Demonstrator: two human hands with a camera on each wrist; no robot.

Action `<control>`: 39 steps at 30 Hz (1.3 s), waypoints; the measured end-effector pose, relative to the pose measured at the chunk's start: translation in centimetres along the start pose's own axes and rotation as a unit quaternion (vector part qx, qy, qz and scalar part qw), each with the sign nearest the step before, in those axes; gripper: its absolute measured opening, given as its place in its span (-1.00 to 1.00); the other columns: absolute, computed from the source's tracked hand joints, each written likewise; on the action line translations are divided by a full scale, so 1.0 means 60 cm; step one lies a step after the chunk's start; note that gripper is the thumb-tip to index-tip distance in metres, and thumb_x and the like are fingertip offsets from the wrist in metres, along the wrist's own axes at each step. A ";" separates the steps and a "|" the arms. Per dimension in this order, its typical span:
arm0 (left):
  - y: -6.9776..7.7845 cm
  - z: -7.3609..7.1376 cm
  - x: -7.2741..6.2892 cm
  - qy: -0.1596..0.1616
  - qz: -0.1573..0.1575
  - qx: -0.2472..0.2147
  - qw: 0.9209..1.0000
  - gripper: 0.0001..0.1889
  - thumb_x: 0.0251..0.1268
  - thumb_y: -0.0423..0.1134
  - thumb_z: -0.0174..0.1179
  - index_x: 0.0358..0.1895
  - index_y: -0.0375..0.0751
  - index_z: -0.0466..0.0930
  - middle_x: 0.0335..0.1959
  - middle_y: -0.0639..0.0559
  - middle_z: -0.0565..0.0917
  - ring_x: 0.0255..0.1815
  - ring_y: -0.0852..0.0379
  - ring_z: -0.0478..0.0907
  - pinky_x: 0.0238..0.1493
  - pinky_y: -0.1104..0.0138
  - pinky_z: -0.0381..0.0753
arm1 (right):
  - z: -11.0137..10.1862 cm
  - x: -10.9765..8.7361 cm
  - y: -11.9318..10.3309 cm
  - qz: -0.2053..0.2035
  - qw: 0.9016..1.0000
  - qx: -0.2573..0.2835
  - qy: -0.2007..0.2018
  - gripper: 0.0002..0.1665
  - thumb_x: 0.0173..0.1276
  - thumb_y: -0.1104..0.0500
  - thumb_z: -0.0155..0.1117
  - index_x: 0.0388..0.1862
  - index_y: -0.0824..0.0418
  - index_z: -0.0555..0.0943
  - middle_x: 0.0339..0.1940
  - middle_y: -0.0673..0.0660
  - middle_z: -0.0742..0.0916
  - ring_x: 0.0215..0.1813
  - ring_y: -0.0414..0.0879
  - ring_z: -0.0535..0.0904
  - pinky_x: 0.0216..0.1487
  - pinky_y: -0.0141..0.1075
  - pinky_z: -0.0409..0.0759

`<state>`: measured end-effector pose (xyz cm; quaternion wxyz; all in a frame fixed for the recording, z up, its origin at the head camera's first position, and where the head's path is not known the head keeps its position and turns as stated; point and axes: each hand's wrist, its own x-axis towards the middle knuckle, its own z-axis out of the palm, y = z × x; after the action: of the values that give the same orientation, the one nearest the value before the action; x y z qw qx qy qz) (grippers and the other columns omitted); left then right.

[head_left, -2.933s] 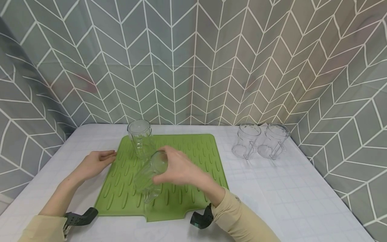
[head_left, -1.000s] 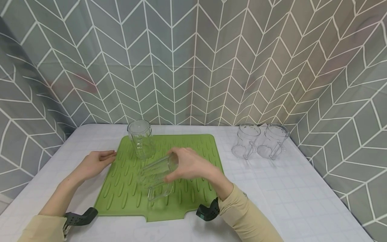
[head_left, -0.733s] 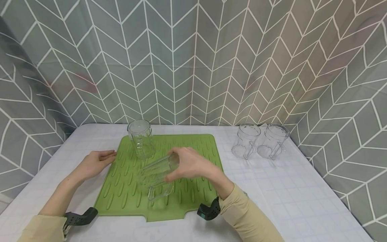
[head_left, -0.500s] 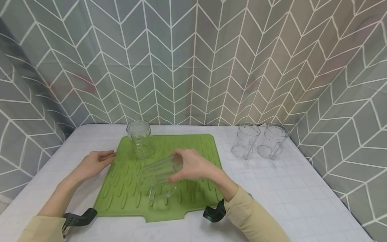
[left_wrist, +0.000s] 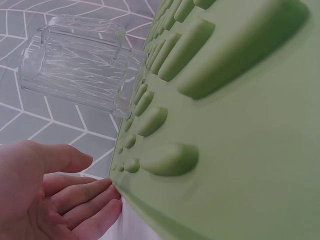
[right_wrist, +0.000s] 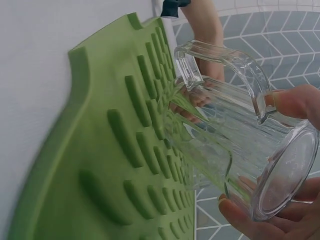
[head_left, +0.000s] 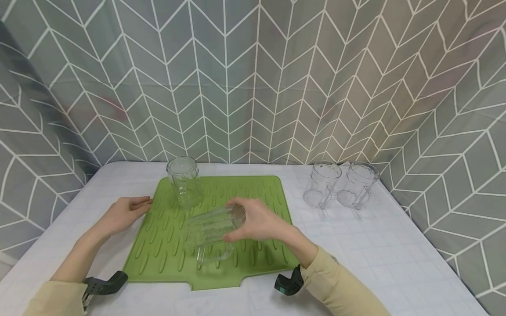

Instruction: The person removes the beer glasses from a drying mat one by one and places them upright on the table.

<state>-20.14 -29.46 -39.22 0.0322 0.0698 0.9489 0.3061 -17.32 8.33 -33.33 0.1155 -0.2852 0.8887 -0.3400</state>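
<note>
My right hand (head_left: 257, 219) grips a clear glass mug (head_left: 213, 226) around its base end, thumb on one side and fingers on the other. Tilted well over above the green ridged mat (head_left: 253, 267), the mug has its open end towards the left and its handle towards the front. In the right wrist view its round base (right_wrist: 290, 172) sits between thumb and fingers. My left hand (head_left: 125, 213) rests at the mat's left edge, fingers extended and fingertips right at the rim. Behind it, a second glass mug (head_left: 185, 182) stands on the mat's back left corner.
Two more clear glass mugs (head_left: 323, 184) stand side by side at the back right of the white-covered table (head_left: 379, 254). A grey curtain (head_left: 253, 87) with white lines rises behind the table and along its sides.
My right hand has shifted to the right with the mug. The mug lies flatter than before, its handle turned further into view. The left hand and the other mugs have stayed put.
</note>
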 end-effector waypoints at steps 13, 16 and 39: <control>0.000 0.000 0.000 -0.003 0.002 -0.009 1.000 -0.41 0.61 -0.10 -0.03 0.34 -0.64 0.31 0.24 -0.51 0.49 0.24 -0.47 0.46 0.14 -0.22 0.58 | 0.013 -0.015 0.010 -0.015 0.999 0.022 0.024 -0.04 -0.05 -0.03 0.65 0.36 0.12 0.47 0.02 0.04 0.74 -0.14 -0.26 0.58 -0.06 -0.34 0.61; 0.000 0.001 0.000 -0.003 0.001 -0.009 1.000 -0.41 0.60 -0.09 -0.04 0.34 -0.63 0.31 0.24 -0.51 0.50 0.24 -0.47 0.46 0.14 -0.22 0.58 | 0.016 -0.017 0.015 -0.019 0.999 0.027 0.027 -0.03 -0.04 -0.02 0.65 0.38 0.13 0.46 0.05 0.04 0.73 -0.11 -0.26 0.58 -0.02 -0.33 0.61; -0.001 -0.002 0.002 0.000 -0.002 0.002 1.000 -0.39 0.61 -0.06 -0.03 0.34 -0.63 0.31 0.23 -0.52 0.50 0.23 -0.49 0.46 0.11 -0.23 0.58 | 0.020 -0.023 0.034 -0.013 0.998 0.044 0.034 0.03 -0.07 -0.06 0.66 0.41 0.11 0.44 0.11 -0.01 0.70 0.02 -0.17 0.57 0.12 -0.20 0.58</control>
<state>-20.26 -29.54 -39.17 0.0328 0.0682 0.9495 0.3044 -16.59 9.72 -35.55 0.0929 -0.2793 0.8728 -0.3894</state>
